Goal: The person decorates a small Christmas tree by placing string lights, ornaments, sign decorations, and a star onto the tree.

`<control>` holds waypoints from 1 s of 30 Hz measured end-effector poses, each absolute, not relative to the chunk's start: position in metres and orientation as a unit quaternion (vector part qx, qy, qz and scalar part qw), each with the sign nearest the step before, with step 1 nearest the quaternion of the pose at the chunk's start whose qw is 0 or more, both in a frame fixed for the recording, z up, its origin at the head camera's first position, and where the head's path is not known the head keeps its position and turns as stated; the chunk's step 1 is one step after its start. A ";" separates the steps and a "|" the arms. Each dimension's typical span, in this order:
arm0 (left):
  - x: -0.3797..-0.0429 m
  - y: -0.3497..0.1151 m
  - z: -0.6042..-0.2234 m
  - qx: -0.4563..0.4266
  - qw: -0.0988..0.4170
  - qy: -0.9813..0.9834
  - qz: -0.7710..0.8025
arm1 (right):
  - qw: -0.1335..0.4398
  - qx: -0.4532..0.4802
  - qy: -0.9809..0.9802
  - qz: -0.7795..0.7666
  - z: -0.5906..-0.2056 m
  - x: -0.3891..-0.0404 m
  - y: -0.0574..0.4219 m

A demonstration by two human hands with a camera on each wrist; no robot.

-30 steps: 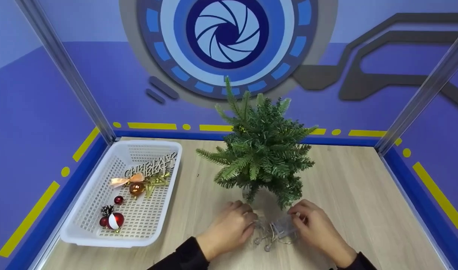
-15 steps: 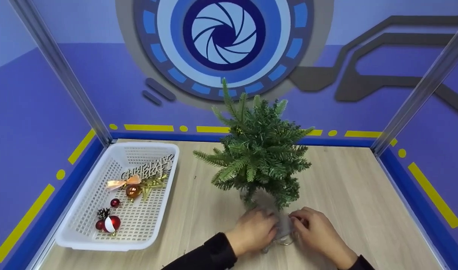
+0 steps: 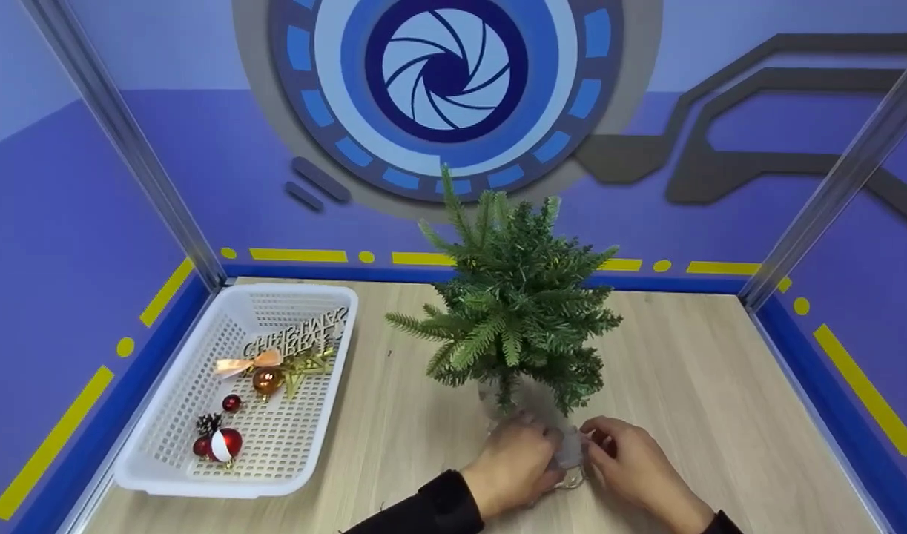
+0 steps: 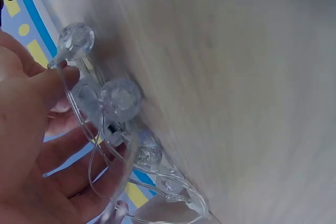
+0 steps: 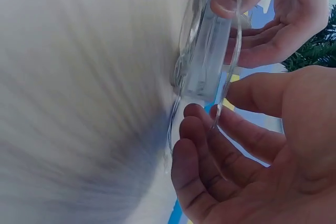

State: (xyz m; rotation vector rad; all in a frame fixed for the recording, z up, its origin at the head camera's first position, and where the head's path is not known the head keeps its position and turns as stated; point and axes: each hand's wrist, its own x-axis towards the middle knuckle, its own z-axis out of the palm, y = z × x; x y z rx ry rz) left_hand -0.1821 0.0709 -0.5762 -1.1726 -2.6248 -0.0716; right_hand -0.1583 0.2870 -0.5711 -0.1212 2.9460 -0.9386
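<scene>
A string of clear globe lights (image 4: 121, 99) on thin transparent wire hangs in a bundle from my left hand (image 3: 516, 460). The left thumb lies over the clear battery box (image 5: 207, 64), with the fingers behind the bundle. Close by on the right, my right hand (image 3: 635, 463) has its thumb and curled fingertips at the box's end, and a loop of wire (image 5: 234, 59) runs between them. Just beyond both hands stands a small artificial Christmas tree (image 3: 516, 304); its grey base (image 3: 538, 397) is partly hidden by branches and the left hand.
To the left sits a white perforated basket (image 3: 323, 437) holding red baubles (image 3: 231, 441), an orange bauble (image 3: 267, 380) with a bow, a pine cone (image 3: 208, 423), gold stars and a wooden "Christmas" sign (image 3: 297, 334). Printed panels with metal posts enclose the wooden table (image 3: 690, 371).
My left hand has moved right, up to the battery box, gathering the light bundle closer. My right hand has stayed near its place. The tree and basket look unmoved.
</scene>
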 end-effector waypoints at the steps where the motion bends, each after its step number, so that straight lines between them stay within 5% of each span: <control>1: -0.182 0.070 -0.576 -0.404 0.140 -0.903 -0.034 | 0.022 -0.037 0.951 -0.307 -0.570 -0.158 0.287; 9: -0.179 0.059 -0.573 -0.383 0.167 -0.903 -0.101 | 0.009 -0.043 0.932 -0.360 -0.563 -0.158 0.288; 18: -0.166 0.043 -0.566 -0.349 0.149 -0.906 -0.188 | -0.080 -0.131 0.909 -0.387 -0.554 -0.153 0.275; 30: -0.163 0.012 -0.555 -0.352 0.103 -0.881 -0.299 | -0.001 -0.215 0.866 -0.451 -0.559 -0.153 0.240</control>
